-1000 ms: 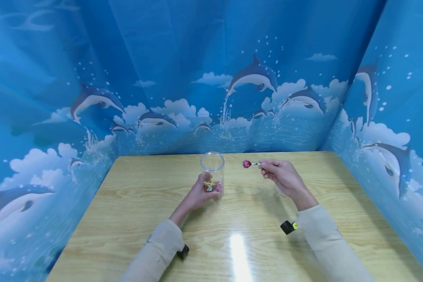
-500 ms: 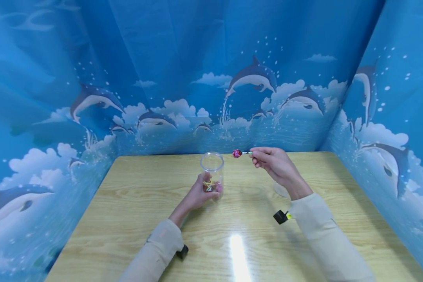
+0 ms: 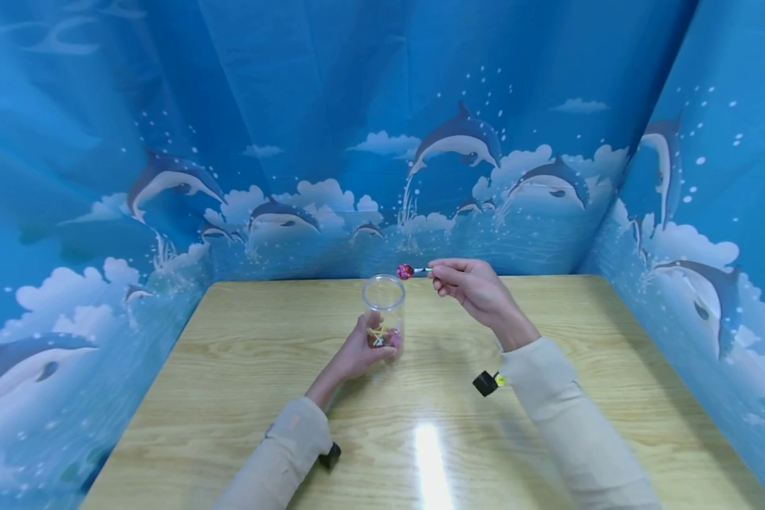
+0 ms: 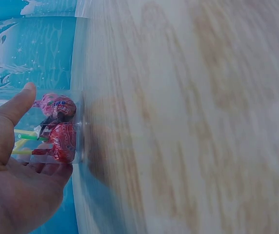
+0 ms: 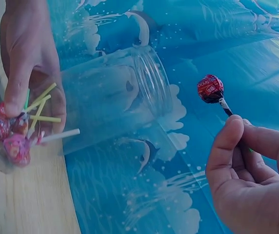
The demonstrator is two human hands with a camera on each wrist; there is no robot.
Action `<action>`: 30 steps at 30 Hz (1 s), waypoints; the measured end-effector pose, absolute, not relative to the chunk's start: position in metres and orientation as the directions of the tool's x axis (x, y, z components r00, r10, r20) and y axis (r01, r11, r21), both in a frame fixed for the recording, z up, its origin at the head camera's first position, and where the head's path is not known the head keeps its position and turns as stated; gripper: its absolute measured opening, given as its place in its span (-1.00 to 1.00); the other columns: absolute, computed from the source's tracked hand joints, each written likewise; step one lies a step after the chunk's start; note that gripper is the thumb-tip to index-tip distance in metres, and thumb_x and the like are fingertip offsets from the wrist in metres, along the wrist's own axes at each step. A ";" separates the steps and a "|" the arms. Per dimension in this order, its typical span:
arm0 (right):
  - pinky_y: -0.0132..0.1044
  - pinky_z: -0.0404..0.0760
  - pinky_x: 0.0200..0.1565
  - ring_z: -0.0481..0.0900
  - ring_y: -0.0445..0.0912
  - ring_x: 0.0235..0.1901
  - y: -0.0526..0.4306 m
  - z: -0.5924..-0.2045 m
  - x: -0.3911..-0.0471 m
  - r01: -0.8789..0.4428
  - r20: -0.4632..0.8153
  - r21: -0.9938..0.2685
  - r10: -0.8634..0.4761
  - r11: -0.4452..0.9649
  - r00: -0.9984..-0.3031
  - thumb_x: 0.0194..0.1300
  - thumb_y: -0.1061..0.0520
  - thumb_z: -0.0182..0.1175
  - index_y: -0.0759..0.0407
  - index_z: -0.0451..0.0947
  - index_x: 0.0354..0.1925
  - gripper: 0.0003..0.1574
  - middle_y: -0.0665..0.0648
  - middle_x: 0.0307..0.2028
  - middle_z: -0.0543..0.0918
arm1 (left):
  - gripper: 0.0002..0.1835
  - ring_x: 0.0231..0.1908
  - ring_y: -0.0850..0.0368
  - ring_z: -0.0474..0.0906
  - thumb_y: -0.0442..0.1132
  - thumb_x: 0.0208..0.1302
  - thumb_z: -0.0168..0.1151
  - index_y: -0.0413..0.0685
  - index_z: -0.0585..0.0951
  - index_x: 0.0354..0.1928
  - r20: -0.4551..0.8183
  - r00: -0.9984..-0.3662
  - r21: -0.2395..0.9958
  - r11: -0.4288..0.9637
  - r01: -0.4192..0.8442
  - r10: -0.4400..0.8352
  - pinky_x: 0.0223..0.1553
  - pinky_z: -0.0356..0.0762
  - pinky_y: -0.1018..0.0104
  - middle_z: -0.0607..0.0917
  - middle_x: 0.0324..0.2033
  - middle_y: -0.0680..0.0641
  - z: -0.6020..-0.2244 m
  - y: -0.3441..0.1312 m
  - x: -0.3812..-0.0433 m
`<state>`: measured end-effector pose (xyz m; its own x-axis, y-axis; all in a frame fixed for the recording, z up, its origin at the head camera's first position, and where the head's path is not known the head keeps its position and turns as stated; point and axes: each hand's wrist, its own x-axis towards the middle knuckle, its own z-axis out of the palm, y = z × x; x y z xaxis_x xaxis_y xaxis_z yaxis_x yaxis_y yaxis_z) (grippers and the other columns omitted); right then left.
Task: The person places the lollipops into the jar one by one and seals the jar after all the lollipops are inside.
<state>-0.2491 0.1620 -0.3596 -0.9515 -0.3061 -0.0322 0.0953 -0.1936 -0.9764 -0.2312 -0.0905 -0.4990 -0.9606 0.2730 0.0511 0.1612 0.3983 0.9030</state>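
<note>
My left hand [image 3: 359, 347] grips a clear plastic jar [image 3: 384, 292] low on its side; the jar stands upright on the table with its mouth uncovered. Several wrapped lollipops [image 5: 17, 146] lie at its bottom, their yellow, green and white sticks pointing up. In the left wrist view, red and pink wrappers [image 4: 61, 141] show through the jar wall between thumb and fingers. Between thumb and forefinger, my right hand [image 3: 474, 289] pinches the stick of a red-wrapped lollipop [image 3: 405, 272]. Its head points left, just above and beside the jar's rim, outside the mouth in the right wrist view.
The wooden table [image 3: 242, 368] runs back to a blue dolphin-print curtain [image 3: 331, 177], which also rises along the left and right sides. A small black wrist-camera box [image 3: 485, 383] hangs below the right sleeve.
My right hand has moved left and slightly up, bringing the lollipop from right of the jar to its rim. My left hand and the jar have stayed in place.
</note>
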 end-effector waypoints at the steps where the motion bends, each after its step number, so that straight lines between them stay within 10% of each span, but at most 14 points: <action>1: -0.40 0.67 -0.27 0.61 -0.16 -0.33 0.160 -0.360 -0.250 0.098 -0.033 -0.976 -0.310 -0.195 -0.950 0.56 0.24 0.14 0.46 0.46 0.28 -0.55 0.13 -0.23 0.69 | -0.18 0.14 -0.31 0.52 -0.30 0.18 0.54 -0.25 0.25 0.38 0.050 -0.961 0.902 0.400 0.160 0.272 0.28 0.48 -0.15 0.43 0.27 -0.42 -0.499 -0.090 -0.231; 30: -0.37 0.64 -0.26 0.58 -0.15 -0.35 0.129 -0.364 -0.257 0.084 -0.052 -0.994 -0.363 -0.073 -0.930 0.55 0.21 0.17 0.49 0.55 0.17 -0.61 0.22 -0.19 0.65 | -0.12 0.21 -0.31 0.49 -0.29 0.22 0.52 -0.27 0.19 0.45 0.015 -0.960 0.917 0.380 0.125 0.280 0.30 0.46 -0.14 0.38 0.33 -0.42 -0.498 -0.091 -0.231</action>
<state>-0.2570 0.1292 -0.3641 -0.9304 -0.3627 -0.0525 0.0845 -0.0728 -0.9938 -0.2307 -0.0910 -0.4978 -0.9600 0.2797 0.0149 0.1248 0.3796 0.9167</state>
